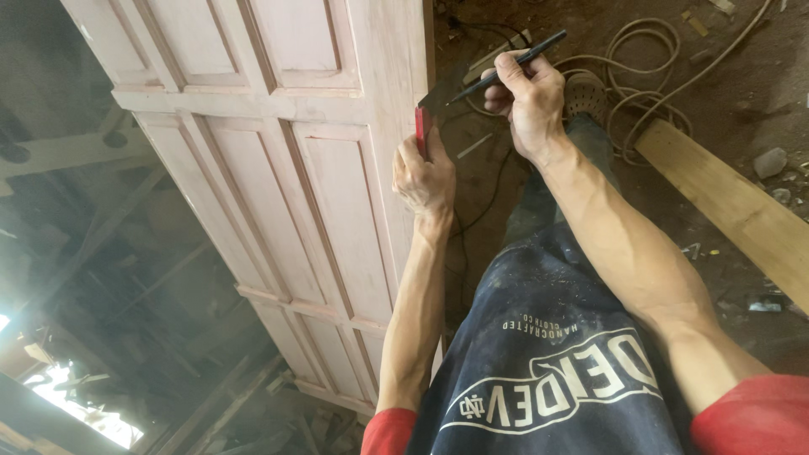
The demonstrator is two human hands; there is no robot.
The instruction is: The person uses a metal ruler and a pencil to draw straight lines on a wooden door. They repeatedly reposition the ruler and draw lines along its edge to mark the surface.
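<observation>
Fingers of the right hand (527,97) pinch a black pencil (514,61) over the square's dark blade; the left hand (425,173) grips the red-handled square (421,126) against the panelled wooden door's (337,185) edge. Cables (640,76) and a plank (733,202) lie beyond.

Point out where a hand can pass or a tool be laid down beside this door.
Freest is the dirt floor between the panelled door and the person's knee. The long plank offers a bare top. Crowded: the coiled cable above the right hand with its pencil, and the door edge where the left hand holds the red square.
</observation>
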